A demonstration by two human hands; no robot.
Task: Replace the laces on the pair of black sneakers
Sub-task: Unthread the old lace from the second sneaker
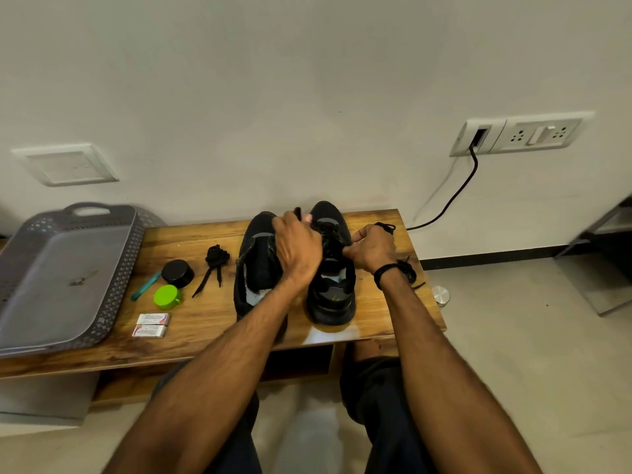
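Head view: the two black sneakers are placed side by side on the wooden table, heels toward the person, so the eyelets can be reached from above. A lace end is pinched in the closed left hand and lifted over the right shoe. Another lace end is held in the closed right hand, probably to keep tension. A bundled lace is kept beside the left shoe, probably for later use.
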